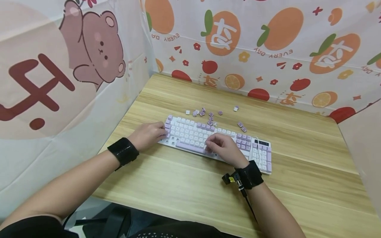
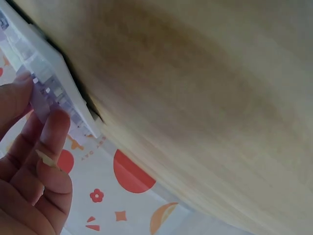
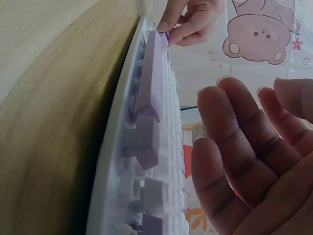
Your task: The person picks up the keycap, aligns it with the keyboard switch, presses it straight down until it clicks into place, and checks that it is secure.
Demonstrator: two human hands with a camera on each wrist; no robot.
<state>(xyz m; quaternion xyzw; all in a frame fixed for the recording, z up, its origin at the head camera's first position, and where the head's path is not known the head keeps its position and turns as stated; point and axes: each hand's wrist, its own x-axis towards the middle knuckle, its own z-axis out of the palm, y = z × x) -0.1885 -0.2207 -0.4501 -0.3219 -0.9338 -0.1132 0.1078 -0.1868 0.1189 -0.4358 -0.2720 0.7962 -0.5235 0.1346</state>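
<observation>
Two bare forearms with black wrist straps reach forward over the wooden bench (image 1: 184,185) to a white and lilac keyboard (image 1: 190,134) that lies slantwise across its middle. The right hand (image 1: 224,148) hovers over the near edge of the keyboard, right of the long lilac spacebar (image 3: 149,73); its fingers are loosely bent, and the right wrist view shows the palm bare with the fingertips (image 3: 215,95) clear of the keys, so it grasps nothing. The left hand (image 1: 148,134) sits at the keyboard's left end, where the left wrist view shows its thumb and fingers (image 2: 51,129) pinching that corner. Some key slots along the far rows look bare. Just beyond the keyboard, a scatter of loose keycaps (image 1: 205,114) lies on the bench, a few of them touching the far edge and one (image 1: 236,108) apart to the right. Farther back, printed curtains (image 1: 268,43) with oranges and a bear wall in the bench.
</observation>
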